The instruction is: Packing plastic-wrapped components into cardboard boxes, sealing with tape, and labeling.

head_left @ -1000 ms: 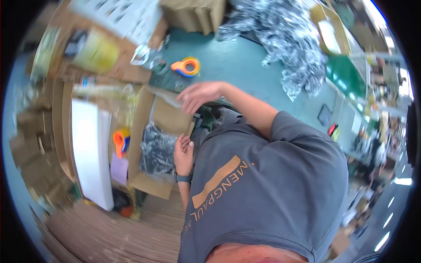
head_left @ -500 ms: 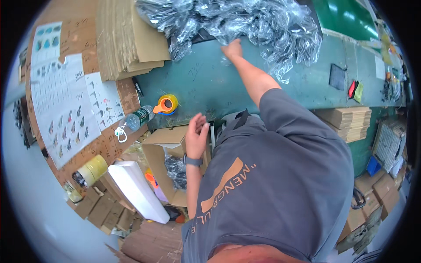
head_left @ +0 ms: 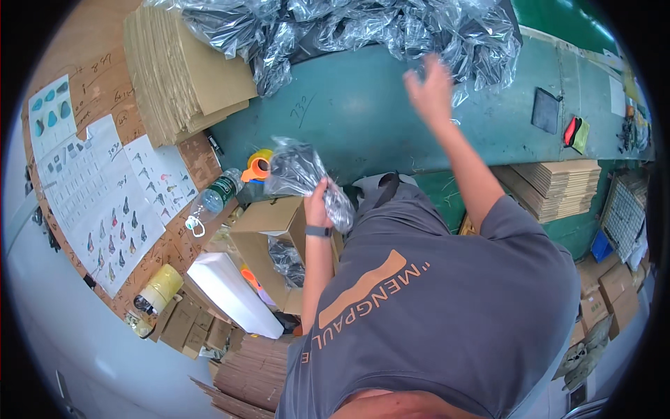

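My left hand (head_left: 316, 207) is closed on a clear plastic bag (head_left: 301, 170) with something dark inside; it hangs over the table's near edge. Beyond, a heap of similar shiny clear bags (head_left: 391, 28) with dark contents lies along the far side of the green table (head_left: 363, 112). My right hand (head_left: 430, 89) is at the near edge of that heap, fingers apart and holding nothing. Below my left hand stands an open cardboard box (head_left: 269, 218) with a dark bagged item (head_left: 286, 260) in it. An orange and yellow tape roll (head_left: 258, 165) sits just left of the held bag.
Flattened cardboard (head_left: 188, 77) is stacked at the far left, with a marker (head_left: 215, 143) and a plastic bottle (head_left: 213, 197) nearer. A white foam block (head_left: 234, 293) stands beside the box. To the right are a dark pouch (head_left: 546, 110) and more stacked cardboard (head_left: 558, 185).
A plastic bag with dark contents is now in my left hand, which was empty before. My right hand has moved rightward along the heap, and its fingers have spread.
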A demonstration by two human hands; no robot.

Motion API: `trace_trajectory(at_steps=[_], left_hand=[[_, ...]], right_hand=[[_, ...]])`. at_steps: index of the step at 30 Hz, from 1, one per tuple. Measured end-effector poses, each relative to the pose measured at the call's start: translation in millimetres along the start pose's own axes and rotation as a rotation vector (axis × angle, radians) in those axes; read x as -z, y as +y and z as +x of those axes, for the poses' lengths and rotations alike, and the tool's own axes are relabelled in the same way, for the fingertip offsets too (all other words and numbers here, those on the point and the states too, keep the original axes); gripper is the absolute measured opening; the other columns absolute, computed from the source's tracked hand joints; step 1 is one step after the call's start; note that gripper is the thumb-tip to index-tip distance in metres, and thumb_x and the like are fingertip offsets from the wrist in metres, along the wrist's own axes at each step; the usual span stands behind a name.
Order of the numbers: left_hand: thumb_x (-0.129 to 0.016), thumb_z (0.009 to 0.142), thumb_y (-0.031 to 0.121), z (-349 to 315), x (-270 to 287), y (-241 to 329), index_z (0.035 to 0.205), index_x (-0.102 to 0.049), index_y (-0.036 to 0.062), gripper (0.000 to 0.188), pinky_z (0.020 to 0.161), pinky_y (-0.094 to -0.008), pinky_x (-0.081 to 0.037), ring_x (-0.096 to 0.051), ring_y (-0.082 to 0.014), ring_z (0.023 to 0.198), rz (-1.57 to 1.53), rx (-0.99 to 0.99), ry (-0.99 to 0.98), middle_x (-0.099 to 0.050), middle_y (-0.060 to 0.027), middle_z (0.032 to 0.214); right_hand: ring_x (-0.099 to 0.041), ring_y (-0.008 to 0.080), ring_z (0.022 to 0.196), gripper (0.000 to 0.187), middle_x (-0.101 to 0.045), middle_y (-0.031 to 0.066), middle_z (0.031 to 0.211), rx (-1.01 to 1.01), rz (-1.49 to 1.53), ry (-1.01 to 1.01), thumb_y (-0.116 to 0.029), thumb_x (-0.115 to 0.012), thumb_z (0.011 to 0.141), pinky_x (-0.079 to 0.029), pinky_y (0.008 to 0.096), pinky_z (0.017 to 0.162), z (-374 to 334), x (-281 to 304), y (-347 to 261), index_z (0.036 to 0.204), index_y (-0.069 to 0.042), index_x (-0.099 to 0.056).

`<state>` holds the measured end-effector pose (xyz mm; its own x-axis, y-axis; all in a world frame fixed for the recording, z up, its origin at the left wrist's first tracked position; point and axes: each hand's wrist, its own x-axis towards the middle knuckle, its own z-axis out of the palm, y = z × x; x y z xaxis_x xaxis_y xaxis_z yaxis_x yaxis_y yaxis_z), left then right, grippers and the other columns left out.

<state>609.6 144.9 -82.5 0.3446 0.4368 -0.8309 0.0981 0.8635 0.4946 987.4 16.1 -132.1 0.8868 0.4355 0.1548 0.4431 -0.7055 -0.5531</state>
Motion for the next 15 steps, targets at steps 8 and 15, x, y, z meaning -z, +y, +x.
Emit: trace_trajectory(at_steps=[8,15], left_hand=[[-0.070,0.103,0.020,-71.0,31.5,-24.4,0.112,-0.066,0.0057,0.017,0.067,-0.0331,-0.057,-0.069,-0.0177,0.078,-0.130,0.056,0.088,-0.072,-0.0063,0.096],[-0.071,0.103,0.018,-109.6,55.1,-36.7,0.107,-0.066,0.0051,0.015,0.066,-0.0331,-0.056,-0.067,-0.0180,0.078,-0.355,-0.066,0.188,-0.070,-0.0062,0.094]], right_hand=[[-0.066,0.0526,0.120,0.105,-0.064,0.0394,0.133,-0.599,-0.127,-0.197,-0.034,-0.086,0.077,-0.051,0.0538,0.107,67.1,-12.9,51.3,0.156,0.007,-0.030],[-0.070,0.0390,0.099,0.090,-0.067,0.0265,0.120,-0.485,0.183,-0.304,-0.025,-0.084,0.081,-0.058,0.0505,0.079,-13.6,-69.8,48.0,0.154,0.005,-0.040]])
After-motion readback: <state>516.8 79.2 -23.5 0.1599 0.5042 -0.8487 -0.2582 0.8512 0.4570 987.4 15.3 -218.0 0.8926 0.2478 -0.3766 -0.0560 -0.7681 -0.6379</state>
